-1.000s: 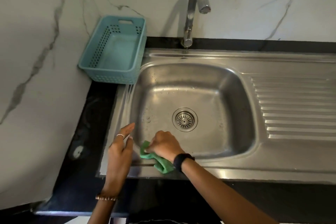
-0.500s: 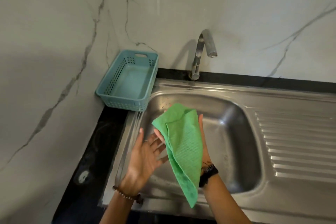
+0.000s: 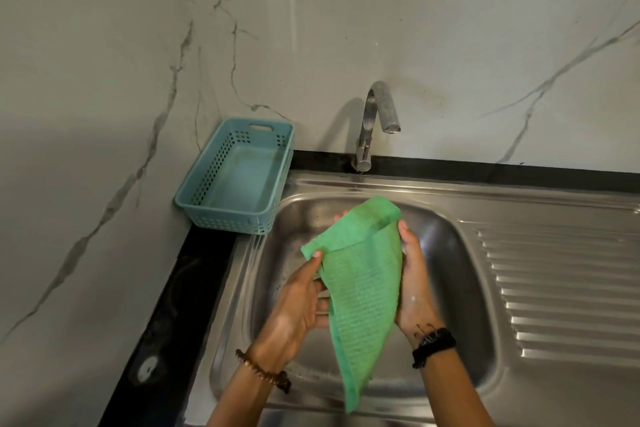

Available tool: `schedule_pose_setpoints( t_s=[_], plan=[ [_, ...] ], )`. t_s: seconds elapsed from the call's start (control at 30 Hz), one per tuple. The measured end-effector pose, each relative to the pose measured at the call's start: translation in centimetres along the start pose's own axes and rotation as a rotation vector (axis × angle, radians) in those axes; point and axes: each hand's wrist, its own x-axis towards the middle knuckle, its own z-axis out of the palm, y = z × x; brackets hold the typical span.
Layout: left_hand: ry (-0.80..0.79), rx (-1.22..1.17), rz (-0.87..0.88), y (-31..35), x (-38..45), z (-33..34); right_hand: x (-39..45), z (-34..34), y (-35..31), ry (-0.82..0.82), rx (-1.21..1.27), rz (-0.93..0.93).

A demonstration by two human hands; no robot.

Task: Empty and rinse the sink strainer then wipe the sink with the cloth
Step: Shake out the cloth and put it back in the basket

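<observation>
A green waffle-weave cloth (image 3: 363, 284) hangs unfolded above the steel sink basin (image 3: 446, 288). My left hand (image 3: 298, 308) pinches the cloth's left corner with the thumb on top. My right hand (image 3: 412, 284) holds the cloth's upper right edge from behind, fingers pressed against it. The cloth droops to a point near the sink's front rim. The cloth and my hands hide the strainer in the basin floor.
A teal perforated plastic basket (image 3: 239, 180) sits at the sink's back left corner on the black counter (image 3: 166, 322). The chrome tap (image 3: 374, 125) stands behind the basin, no water running. A ribbed drainboard (image 3: 561, 288) lies to the right. Marble walls close off the back and left.
The cloth came up from the sink's front left rim and was opened out. My left hand, open half a second ago, now grips its left corner. The view tilted upward.
</observation>
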Motion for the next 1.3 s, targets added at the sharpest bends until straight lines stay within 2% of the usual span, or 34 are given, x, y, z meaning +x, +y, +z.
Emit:
schedule_pose_setpoints(
  t_s=[0.07,0.13,0.2,0.3,0.37,0.4,0.5,0.57,0.63,0.7,0.83,0.93,1.03,1.17,1.3],
  plan=[
    [0.089,0.135,0.139,1.2,-0.7,-0.2,0.0,-0.3,-0.4,0.039,-0.048,0.016],
    [0.192,0.308,0.321,2.4,-1.2,-0.8,0.0,-1.0,-0.5,-0.018,-0.043,0.145],
    [0.229,0.512,0.516,3.6,-1.5,-1.2,-0.3,-1.4,0.2,-0.074,-0.022,0.263],
    [0.259,0.669,0.631,4.8,-1.6,-1.4,-0.3,-1.8,1.1,-0.085,0.006,0.299],
    [0.273,0.550,0.599,5.5,-1.4,-1.2,-0.2,-2.2,1.3,-0.075,-0.020,0.274],
    [0.240,0.366,0.548,5.5,-1.0,-1.3,-0.1,-2.3,1.2,-0.064,-0.048,0.260],
    [0.066,-0.260,0.220,3.9,0.7,-2.4,-0.1,-3.1,0.5,-0.008,-0.108,0.233],
    [0.022,-0.483,0.003,1.3,1.4,-3.3,-0.2,-3.6,0.2,0.009,-0.114,0.218],
    [0.004,-0.495,-0.128,-1.7,1.5,-3.9,-0.4,-4.1,0.1,0.037,-0.195,0.207],
    [-0.034,-0.455,-0.124,-3.4,1.4,-4.5,-0.6,-4.9,0.4,0.077,-0.240,0.204],
    [-0.171,-0.344,0.001,-3.0,1.2,-5.5,-0.7,-6.2,0.3,0.155,-0.227,0.186],
    [-0.205,-0.253,0.073,-1.4,1.2,-5.5,-0.6,-6.2,-0.3,0.144,-0.254,0.158],
    [-0.122,-0.139,0.103,-0.2,1.4,-5.4,-0.4,-6.2,-0.5,0.166,-0.416,0.098],
    [-0.045,0.073,0.121,1.2,1.5,-4.7,-0.6,-5.6,-1.2,0.139,-0.472,0.090],
    [-0.176,0.032,0.365,4.0,0.4,-4.2,-1.7,-4.5,-3.8,0.029,-0.387,-0.142]
  ],
)
